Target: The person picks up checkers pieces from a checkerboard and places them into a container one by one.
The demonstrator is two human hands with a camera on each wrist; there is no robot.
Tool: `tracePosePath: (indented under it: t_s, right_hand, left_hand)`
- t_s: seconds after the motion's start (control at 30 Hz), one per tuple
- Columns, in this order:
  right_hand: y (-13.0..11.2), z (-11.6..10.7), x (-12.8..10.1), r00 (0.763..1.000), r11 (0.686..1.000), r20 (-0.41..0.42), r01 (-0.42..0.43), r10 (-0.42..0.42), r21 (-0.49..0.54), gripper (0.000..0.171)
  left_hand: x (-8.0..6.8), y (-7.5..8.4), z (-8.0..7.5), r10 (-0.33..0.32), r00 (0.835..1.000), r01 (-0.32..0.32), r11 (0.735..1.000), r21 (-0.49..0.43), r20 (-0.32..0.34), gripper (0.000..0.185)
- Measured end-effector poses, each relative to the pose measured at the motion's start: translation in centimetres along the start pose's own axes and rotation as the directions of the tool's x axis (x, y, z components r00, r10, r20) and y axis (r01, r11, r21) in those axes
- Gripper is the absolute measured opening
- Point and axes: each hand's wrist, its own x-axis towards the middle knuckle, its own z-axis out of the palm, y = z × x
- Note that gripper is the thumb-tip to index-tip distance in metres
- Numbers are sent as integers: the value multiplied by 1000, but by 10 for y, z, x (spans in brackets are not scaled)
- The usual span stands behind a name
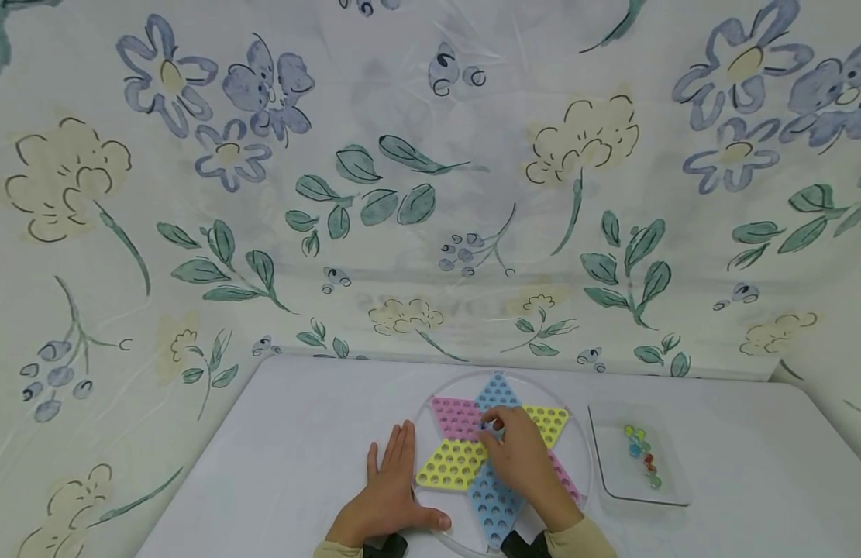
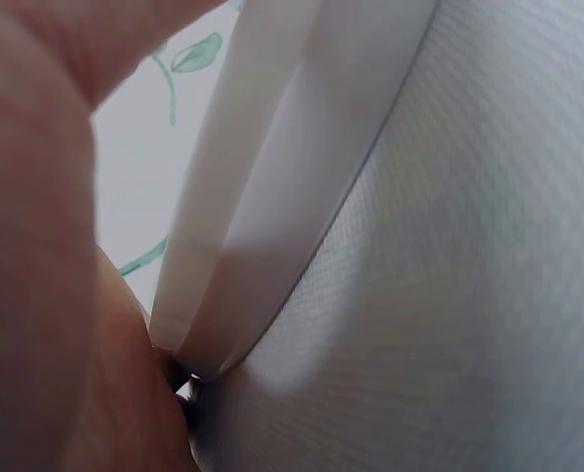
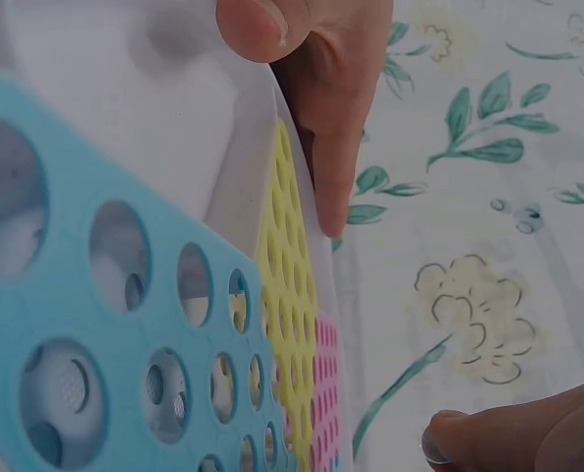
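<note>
Head view: a white table (image 1: 297,434) stands against a flowered cloth backdrop (image 1: 374,178) that rises right behind its far edge. A round clear board (image 1: 437,403) with a six-pointed star of holes lies at the near middle of the table, its near rim close to the table's near edge. The star's points are blue at far and near, pink and yellow at the sides. The left hand (image 1: 391,484) lies flat on the table with straight fingers, palm down, thumb at the board's left rim, holding nothing. The right hand (image 1: 517,457) rests over the star's centre with fingertips bunched; whether they pinch anything cannot be told. A clear tray (image 1: 611,477) sits just right of the board, with a few coloured marbles (image 1: 642,453) inside. Bare table lies wide open to the left and to the far right

Left wrist view: the board's white rim (image 2: 262,197) runs diagonally, resting on the table, with skin of the left hand touching it at the lower left

Right wrist view: very close on the star, with blue holes (image 3: 105,295) near, yellow and pink beyond. A thumb (image 3: 292,59) shows above and a fingertip (image 3: 469,442) below; the grip is unclear
</note>
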Motion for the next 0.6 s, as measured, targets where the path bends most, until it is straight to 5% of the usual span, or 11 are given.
tracePosePath:
  t_s: [0.4,0.6]
  right_hand:
    - [-1,-11,-7,997,999,-61,39,-39,5,16]
    - [1,-13,-9,998,1000,-65,-13,14,7,19]
  left_hand:
    - [2,-1,1,-3,1000,3,1000,-3,3,145]
    - [2,-3,1,-7,1000,7,1000,1,6,146]
